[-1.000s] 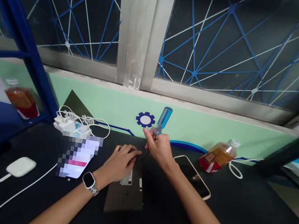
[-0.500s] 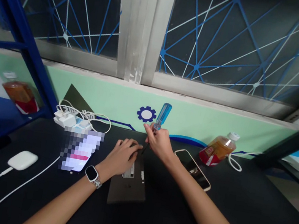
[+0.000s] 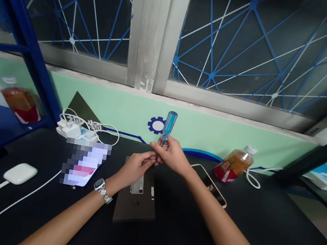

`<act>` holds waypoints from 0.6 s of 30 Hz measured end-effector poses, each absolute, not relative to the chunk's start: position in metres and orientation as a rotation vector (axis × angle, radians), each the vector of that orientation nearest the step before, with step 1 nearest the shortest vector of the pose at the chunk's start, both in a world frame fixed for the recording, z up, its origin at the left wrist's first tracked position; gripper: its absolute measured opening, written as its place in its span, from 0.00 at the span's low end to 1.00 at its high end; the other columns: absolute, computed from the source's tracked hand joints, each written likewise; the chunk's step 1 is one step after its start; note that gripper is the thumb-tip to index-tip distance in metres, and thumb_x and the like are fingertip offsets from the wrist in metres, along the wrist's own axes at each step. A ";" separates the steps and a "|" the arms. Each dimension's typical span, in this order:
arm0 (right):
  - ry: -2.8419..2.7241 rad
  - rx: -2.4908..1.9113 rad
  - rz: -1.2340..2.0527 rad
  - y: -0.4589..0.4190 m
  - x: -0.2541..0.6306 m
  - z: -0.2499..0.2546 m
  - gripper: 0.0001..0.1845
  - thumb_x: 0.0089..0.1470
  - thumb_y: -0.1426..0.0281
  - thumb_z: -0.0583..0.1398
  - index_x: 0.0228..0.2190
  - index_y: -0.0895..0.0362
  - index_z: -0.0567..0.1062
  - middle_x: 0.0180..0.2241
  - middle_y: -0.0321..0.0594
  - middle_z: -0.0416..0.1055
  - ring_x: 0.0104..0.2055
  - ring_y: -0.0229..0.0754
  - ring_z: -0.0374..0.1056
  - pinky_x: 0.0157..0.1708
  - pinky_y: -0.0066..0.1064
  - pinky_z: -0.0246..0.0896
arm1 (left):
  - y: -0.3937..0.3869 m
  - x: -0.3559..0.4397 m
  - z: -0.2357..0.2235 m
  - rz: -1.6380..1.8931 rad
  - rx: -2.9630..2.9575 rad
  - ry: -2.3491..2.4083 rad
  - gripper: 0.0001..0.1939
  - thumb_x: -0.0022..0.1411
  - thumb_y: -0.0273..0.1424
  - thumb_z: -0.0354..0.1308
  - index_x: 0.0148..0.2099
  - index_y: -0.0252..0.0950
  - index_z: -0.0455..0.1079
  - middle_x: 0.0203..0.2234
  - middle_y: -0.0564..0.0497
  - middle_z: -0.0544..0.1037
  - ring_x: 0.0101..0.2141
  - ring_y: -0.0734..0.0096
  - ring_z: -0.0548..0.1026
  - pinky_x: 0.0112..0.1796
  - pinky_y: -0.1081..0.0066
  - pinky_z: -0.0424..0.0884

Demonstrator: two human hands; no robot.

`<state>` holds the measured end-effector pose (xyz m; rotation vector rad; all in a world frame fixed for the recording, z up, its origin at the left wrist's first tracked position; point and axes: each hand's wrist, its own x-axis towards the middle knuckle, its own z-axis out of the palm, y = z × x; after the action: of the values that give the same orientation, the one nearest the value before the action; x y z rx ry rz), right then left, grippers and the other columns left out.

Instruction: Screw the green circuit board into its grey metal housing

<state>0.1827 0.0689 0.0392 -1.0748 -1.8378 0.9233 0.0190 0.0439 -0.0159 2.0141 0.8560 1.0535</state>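
My right hand point(image 3: 173, 155) grips a screwdriver point(image 3: 170, 124) with a clear blue handle that points up; its shaft is mostly hidden by fingers. My left hand point(image 3: 136, 168), with a watch on the wrist, is closed in a pinch at the low end of the screwdriver, its fingertips meeting those of my right hand. What the pinch holds cannot be made out. Beneath both hands a flat, dark grey rectangular device point(image 3: 135, 208) with white labels lies on the black table; its far end is partly covered by my left hand.
Left of the device lies a lit phone point(image 3: 87, 167), with a white power strip and chargers point(image 3: 75, 130) behind it. A white earbud case point(image 3: 20, 173) sits on a cable. Right of my hands are a dark phone point(image 3: 209, 186) and a drink bottle point(image 3: 235, 164) by the wall.
My left hand has left the device's surface and come up to the screwdriver, fingers now pinched. My right hand has lifted the screwdriver off the device and shifted slightly left.
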 end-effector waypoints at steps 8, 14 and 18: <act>-1.664 -0.970 1.226 0.073 0.190 0.041 0.21 0.43 0.57 0.69 0.23 0.57 0.67 0.15 0.34 0.72 0.18 0.38 0.71 0.20 0.28 0.68 | 0.051 0.023 -0.023 1.154 1.768 0.879 0.11 0.65 0.33 0.56 0.44 0.33 0.75 0.37 0.45 0.82 0.38 0.64 0.80 0.42 0.66 0.74; -1.726 -0.983 1.325 0.072 0.194 0.049 0.19 0.46 0.56 0.68 0.25 0.60 0.73 0.21 0.38 0.75 0.22 0.36 0.72 0.22 0.25 0.68 | 0.057 0.028 -0.023 1.185 1.740 0.837 0.10 0.63 0.34 0.59 0.42 0.33 0.75 0.37 0.45 0.81 0.40 0.63 0.79 0.43 0.68 0.73; -1.848 -0.974 1.310 0.066 0.193 0.052 0.18 0.53 0.57 0.63 0.31 0.61 0.77 0.21 0.38 0.75 0.22 0.35 0.70 0.19 0.23 0.64 | 0.065 0.036 -0.029 1.191 1.693 0.764 0.08 0.64 0.30 0.57 0.35 0.32 0.73 0.32 0.46 0.81 0.36 0.66 0.79 0.40 0.69 0.73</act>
<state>0.1933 0.0660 0.0522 -0.9740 -1.8480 1.3104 0.0359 0.0647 -0.0290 1.6927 0.7644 1.1910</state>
